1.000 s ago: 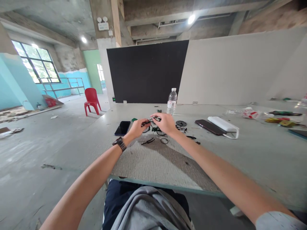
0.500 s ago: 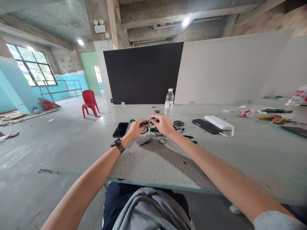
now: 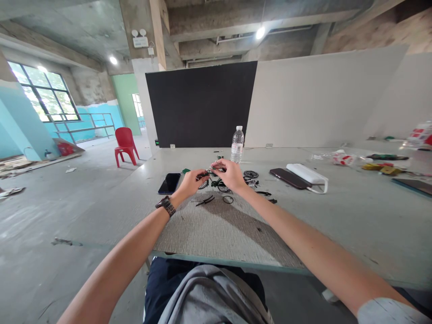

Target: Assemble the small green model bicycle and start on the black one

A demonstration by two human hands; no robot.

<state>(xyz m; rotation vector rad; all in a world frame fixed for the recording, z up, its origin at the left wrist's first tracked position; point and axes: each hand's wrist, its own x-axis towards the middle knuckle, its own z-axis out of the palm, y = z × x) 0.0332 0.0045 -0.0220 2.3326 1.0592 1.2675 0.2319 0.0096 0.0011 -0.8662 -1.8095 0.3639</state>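
Note:
A small model bicycle (image 3: 223, 186) with dark spoked wheels stands on the table between my hands, partly covered by my fingers. My left hand (image 3: 191, 182), with a dark watch on its wrist, is closed around a dark part at the bicycle's upper left. Above the frame, my right hand (image 3: 232, 173) is pinched at a tiny silvery piece, too small to name. In front of the bicycle lie thin black curved pieces (image 3: 205, 201) and a thin black ring (image 3: 228, 199). To the right are a loose spoked wheel (image 3: 251, 174) and several small silver and black parts (image 3: 251, 182).
A phone (image 3: 169, 183) lies left of my hands. Behind them stands a water bottle (image 3: 237, 146). To the right are a dark phone-like device (image 3: 289, 177) and a white case with a strap (image 3: 306, 173). Plastic packaging (image 3: 340, 157) lies farther right. The table's front edge (image 3: 232, 264) is near my lap.
The fingers of my right hand have shifted slightly upward and changed their pinch above the bicycle. My left hand stays nearly in place. The view has moved a little.

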